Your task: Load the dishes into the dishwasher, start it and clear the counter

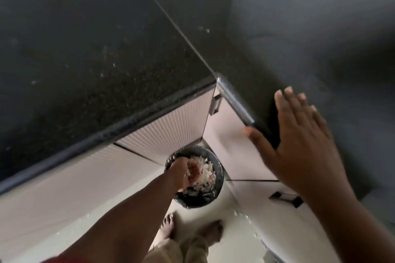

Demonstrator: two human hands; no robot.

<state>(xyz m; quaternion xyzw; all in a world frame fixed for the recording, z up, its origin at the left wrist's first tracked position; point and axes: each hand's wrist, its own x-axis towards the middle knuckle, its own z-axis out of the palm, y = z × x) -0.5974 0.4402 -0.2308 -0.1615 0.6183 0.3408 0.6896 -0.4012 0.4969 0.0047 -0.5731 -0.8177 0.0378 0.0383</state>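
Observation:
I look down on the inner corner of a black speckled counter (96, 60). On the floor in the corner below it stands a small bin (219, 186) lined with a black bag and holding white food scraps (206, 170). My left hand (180, 174) reaches down over the bin's mouth with its fingers loosely curled; whether it holds scraps I cannot tell. My right hand (299, 134) is flat with the fingers spread, over the counter's right edge, and holds nothing.
A few pale crumbs (205, 29) lie on the counter near the seam. Beige cabinet fronts (171, 130) with recessed handles (286, 197) run under both counter arms. My bare feet (192, 228) stand on a pale floor with some wet spots (245, 218).

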